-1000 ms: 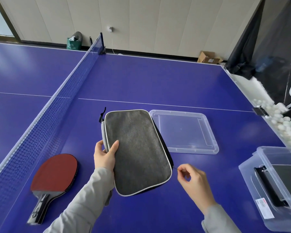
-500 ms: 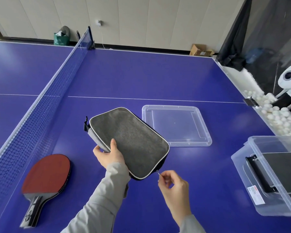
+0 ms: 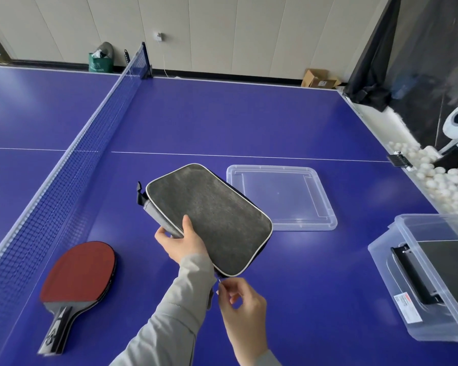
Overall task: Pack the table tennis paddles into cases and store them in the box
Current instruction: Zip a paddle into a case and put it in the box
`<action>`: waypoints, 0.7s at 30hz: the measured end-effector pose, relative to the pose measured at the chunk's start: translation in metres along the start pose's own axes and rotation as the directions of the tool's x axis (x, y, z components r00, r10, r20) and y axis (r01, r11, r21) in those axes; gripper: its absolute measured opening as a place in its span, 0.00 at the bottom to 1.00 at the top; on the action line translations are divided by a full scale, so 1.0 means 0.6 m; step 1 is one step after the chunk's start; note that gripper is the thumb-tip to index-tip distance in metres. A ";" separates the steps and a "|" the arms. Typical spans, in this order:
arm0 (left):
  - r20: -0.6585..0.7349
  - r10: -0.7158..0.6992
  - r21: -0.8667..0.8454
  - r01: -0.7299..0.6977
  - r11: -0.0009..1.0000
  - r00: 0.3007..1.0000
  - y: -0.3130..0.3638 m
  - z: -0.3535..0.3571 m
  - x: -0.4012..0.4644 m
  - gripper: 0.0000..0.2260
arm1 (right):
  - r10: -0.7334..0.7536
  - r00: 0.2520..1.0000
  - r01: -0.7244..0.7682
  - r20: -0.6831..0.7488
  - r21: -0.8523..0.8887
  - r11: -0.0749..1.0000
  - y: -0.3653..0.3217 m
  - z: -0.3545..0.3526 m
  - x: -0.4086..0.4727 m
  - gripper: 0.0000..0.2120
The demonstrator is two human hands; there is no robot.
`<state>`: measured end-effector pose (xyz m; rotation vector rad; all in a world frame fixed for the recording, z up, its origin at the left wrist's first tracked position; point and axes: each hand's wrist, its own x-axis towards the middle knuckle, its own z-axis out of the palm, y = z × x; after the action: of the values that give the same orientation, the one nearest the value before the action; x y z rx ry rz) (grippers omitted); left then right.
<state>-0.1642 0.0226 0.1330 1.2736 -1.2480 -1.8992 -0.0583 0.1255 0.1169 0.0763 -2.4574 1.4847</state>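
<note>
Case (image 3: 209,217) mid-zip as we hold it in our left hand (image 3: 181,243).
Our right hand (image 3: 242,303) pinches the zipper pull (image 3: 219,279); red paddle (image 3: 81,273) awaits, one case boxed (image 3: 407,307).

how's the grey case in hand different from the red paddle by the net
The grey case is held tilted off the table by the left hand, while the red paddle lies flat, untouched. The case is rectangular with white piping; the paddle is rounded with a handle. The right hand pinches the case's zipper pull.

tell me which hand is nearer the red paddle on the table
Left. The left hand grips the grey case's edge just right of the red paddle; the right hand pinches the zipper pull further right, below the case.
</note>
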 end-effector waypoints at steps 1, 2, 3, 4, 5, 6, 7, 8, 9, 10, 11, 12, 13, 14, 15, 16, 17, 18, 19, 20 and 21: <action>0.019 0.003 0.004 -0.003 1.000 1.000 0.000 -0.003 0.002 0.17 | -0.007 1.000 0.007 0.026 -0.005 1.000 0.002 0.001 -0.001 0.05; 0.043 0.003 0.013 -0.004 1.000 0.999 0.000 -0.007 0.006 0.17 | -0.008 0.998 0.009 0.057 -0.005 1.000 0.002 0.000 -0.002 0.04; 0.072 0.003 0.029 -0.005 1.000 0.997 0.001 -0.013 0.011 0.17 | -0.018 0.997 0.018 0.081 -0.004 1.000 0.002 -0.004 -0.001 0.04; 0.107 0.003 0.049 -0.008 0.999 0.994 0.001 -0.020 0.017 0.16 | -0.045 0.996 0.046 0.081 -0.006 0.999 0.002 -0.012 0.001 0.05; 0.150 0.003 0.071 -0.014 0.997 0.989 0.001 -0.028 0.025 0.15 | -0.075 0.996 0.076 0.056 -0.013 0.997 0.002 -0.023 0.008 0.06; 0.198 0.001 0.089 -0.019 0.996 0.980 0.001 -0.038 0.033 0.13 | -0.090 0.996 0.090 0.009 -0.012 0.996 0.002 -0.038 0.018 0.06; 0.250 -0.009 0.101 -0.017 0.995 0.968 0.001 -0.048 0.041 0.11 | -0.082 0.995 0.082 -0.052 -0.001 0.997 0.004 -0.056 0.033 0.06; 0.302 -0.028 0.108 -0.005 0.994 0.953 0.001 -0.059 0.049 0.11 | -0.056 0.991 0.058 -0.118 0.018 0.998 0.010 -0.074 0.051 0.06; 0.356 -0.057 0.114 0.017 0.993 0.933 0.001 -0.071 0.056 0.10 | -0.011 0.985 0.019 -0.170 0.044 0.999 0.017 -0.092 0.071 0.07; 0.411 -0.094 0.124 0.046 0.991 0.907 0.001 -0.082 0.062 0.10 | 0.053 0.981 -0.040 -0.187 0.074 0.996 0.024 -0.110 0.091 0.08; 0.465 -0.135 0.142 0.077 0.987 0.875 0.001 -0.092 0.067 0.12 | 0.127 0.978 -0.111 -0.164 0.105 0.988 0.031 -0.126 0.109 0.08; 0.518 -0.177 0.166 0.105 0.980 0.837 0.000 -0.101 0.071 0.14 | 0.203 0.974 -0.189 -0.099 0.134 0.973 0.036 -0.139 0.124 0.09; 0.565 -0.220 0.191 0.133 0.973 0.795 -0.003 -0.109 0.075 0.16 | 0.274 0.962 -0.271 0.002 0.154 0.950 0.040 -0.149 0.136 0.08; 0.607 -0.260 0.209 0.165 0.964 0.751 -0.006 -0.116 0.077 0.17 | 0.330 0.936 -0.346 0.120 0.157 0.925 0.042 -0.156 0.144 0.08; 0.643 -0.296 0.221 0.198 0.955 0.706 -0.010 -0.121 0.078 0.18 | 0.363 0.901 -0.404 0.237 0.156 0.901 0.042 -0.160 0.148 0.10; 0.672 -0.321 0.233 0.221 0.947 0.668 -0.015 -0.124 0.079 0.19 | 0.372 0.861 -0.445 0.346 0.163 0.880 0.040 -0.162 0.148 0.14; 0.690 -0.340 0.251 0.230 0.940 0.639 -0.020 -0.125 0.078 0.20 | 0.365 0.821 -0.478 0.439 0.178 0.860 0.036 -0.160 0.144 0.17; 0.700 -0.356 0.271 0.231 0.934 0.619 -0.025 -0.126 0.077 0.21 | 0.351 0.785 -0.502 0.510 0.193 0.843 0.033 -0.157 0.138 0.20; 0.703 -0.371 0.289 0.233 0.929 0.607 -0.030 -0.127 0.075 0.23 | 0.334 0.760 -0.518 0.557 0.209 0.830 0.030 -0.152 0.129 0.19; 0.701 -0.380 0.304 0.230 0.925 0.603 -0.034 -0.127 0.074 0.24 | 0.327 0.751 -0.528 0.574 0.224 0.819 0.029 -0.148 0.120 0.17; 0.696 -0.383 0.319 0.217 0.923 0.607 -0.037 -0.126 0.073 0.24 | 0.331 0.754 -0.534 0.568 0.237 0.811 0.028 -0.144 0.112 0.14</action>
<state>-0.1121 -0.0333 0.0849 0.8047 -1.7430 -2.7836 -0.1084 0.2154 0.1576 -0.0621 -2.6410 2.4335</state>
